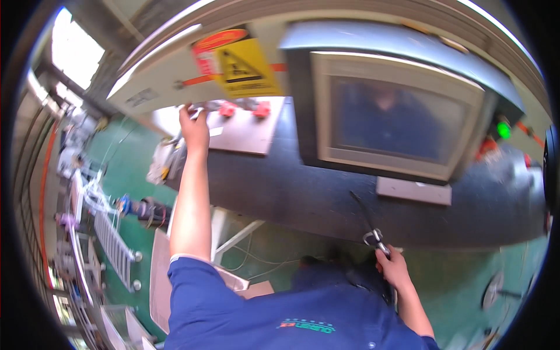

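My left hand (pixel 195 125) reaches forward to the far left of the dark worktop, under the machine's front beam. Its fingers are pinched together, and blur hides what lies between them. Just to their right, small red-and-grey parts (pixel 261 109) stand on a pale plate (pixel 248 137). Near the front edge of the worktop, my right hand (pixel 394 267) is wrapped round a slim metal tool (pixel 378 238) with a ring-shaped piece and a long thin dark tip. This tip points forward over the worktop; the tool's exact kind is unclear.
A monitor (pixel 402 116) in a thick dark housing overhangs the worktop (pixel 280 181), with a small pale block (pixel 414 191) below it. The beam bears a yellow warning label (pixel 245 67). A green lamp (pixel 503 129) glows at right. A white slatted rack (pixel 114 248) stands on the left floor.
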`<action>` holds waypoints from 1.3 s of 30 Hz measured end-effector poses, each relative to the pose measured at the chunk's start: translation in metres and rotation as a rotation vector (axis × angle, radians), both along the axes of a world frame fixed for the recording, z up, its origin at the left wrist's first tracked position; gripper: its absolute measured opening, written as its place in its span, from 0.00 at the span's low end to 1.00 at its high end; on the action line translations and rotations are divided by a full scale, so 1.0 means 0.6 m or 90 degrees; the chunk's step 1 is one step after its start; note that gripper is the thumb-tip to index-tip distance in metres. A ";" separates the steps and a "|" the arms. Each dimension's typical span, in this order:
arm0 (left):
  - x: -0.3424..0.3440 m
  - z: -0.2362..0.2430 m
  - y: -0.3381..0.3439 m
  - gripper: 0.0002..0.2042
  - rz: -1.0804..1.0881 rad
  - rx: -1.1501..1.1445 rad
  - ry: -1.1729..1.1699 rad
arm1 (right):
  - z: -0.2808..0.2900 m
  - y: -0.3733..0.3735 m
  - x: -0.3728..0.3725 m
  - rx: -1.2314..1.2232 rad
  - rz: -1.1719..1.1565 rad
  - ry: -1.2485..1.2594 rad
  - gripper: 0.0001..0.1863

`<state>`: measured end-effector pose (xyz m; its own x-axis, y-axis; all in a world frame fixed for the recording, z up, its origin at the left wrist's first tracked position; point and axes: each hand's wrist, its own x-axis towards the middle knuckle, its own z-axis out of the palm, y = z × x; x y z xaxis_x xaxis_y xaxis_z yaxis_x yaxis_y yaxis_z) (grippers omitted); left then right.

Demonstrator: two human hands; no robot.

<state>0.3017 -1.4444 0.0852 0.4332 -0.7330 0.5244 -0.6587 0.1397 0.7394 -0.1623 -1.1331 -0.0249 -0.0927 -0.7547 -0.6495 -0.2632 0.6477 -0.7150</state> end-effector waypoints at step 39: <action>-0.663 -0.299 0.485 0.29 -0.414 0.390 -0.518 | -0.065 0.203 -0.379 0.047 -0.278 -0.051 0.16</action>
